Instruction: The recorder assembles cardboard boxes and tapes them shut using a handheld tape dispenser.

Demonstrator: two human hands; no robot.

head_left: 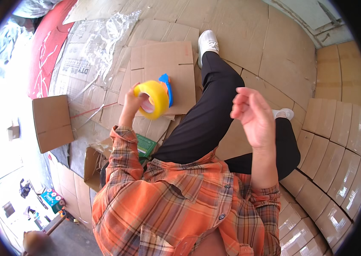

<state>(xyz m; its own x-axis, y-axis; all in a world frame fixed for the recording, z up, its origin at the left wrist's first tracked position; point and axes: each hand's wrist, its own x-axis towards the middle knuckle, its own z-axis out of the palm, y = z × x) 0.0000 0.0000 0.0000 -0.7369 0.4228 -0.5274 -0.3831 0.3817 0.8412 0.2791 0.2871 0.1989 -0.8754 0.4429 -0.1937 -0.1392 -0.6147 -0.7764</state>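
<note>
My left hand (134,102) grips a wide roll of yellow packing tape (160,101) by its near-left side, fingers reaching into the core. Close against the roll's right side shows a blue and orange tape dispenser (170,91); whether the two are joined I cannot tell. Below them a flat brown cardboard sheet (159,55) with slits lies on the floor. My right hand (255,113) is raised over my legs, fingers loosely bent and apart from the thumb, with nothing in it.
Flattened cardboard (240,30) covers the floor. Stacked cartons (329,149) line the right side. At left stand a small carton (53,121) and an opened box (92,168) beside a green box (145,145). Clear plastic film (110,36) lies at the upper left.
</note>
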